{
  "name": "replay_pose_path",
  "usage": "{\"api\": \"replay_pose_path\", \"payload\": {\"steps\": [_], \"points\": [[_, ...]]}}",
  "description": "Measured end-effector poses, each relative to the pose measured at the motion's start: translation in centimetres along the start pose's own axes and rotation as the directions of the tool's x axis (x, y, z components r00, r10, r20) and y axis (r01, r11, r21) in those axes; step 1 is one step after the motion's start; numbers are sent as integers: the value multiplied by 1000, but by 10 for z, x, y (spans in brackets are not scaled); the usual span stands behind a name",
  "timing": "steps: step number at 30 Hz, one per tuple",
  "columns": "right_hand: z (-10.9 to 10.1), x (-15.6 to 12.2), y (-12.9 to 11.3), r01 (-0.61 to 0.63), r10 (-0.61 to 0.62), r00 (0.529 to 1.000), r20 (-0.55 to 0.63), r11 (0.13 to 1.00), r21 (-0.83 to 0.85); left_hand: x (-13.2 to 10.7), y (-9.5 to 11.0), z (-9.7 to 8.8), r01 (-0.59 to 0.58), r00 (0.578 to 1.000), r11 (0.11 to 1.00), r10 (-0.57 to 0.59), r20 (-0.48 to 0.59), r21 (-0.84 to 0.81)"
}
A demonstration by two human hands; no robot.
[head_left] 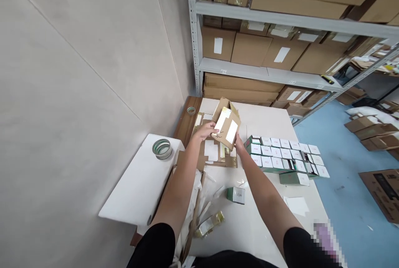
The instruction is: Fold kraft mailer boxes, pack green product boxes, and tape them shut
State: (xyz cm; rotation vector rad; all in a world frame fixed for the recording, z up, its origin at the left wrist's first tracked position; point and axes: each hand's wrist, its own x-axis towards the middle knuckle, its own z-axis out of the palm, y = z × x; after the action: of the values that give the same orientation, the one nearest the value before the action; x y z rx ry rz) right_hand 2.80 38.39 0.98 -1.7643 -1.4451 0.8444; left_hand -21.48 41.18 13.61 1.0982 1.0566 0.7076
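Between my two hands is a small cardboard box (225, 131), tilted, with white labels, dark handwriting and a raised flap at its far end. My left hand (204, 131) grips its left side, the thumb lying on the labelled face. My right hand (239, 142) closes on the lower right edge, its fingers partly hidden behind the box. Beneath it lies flattened cardboard (202, 161) with labels and tape. Nearer to me on the table (249, 222) stand a small green and white box (236, 195) and a taped packet (210, 224).
Rows of small green and white boxes (276, 151) stand on the right. Tape rolls (162, 148) sit on a white foam block (131, 185) at left. A shelf (268, 74) of cartons rises behind the table. White paper sheets (296, 205) lie near the right edge.
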Motion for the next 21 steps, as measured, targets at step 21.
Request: {"api": "replay_pose_path", "payload": {"steps": [21], "points": [[-226,-170,-30,10,0,1000,-12,597,802,-176,14,120,-224,974,965,227,10,-133]]}}
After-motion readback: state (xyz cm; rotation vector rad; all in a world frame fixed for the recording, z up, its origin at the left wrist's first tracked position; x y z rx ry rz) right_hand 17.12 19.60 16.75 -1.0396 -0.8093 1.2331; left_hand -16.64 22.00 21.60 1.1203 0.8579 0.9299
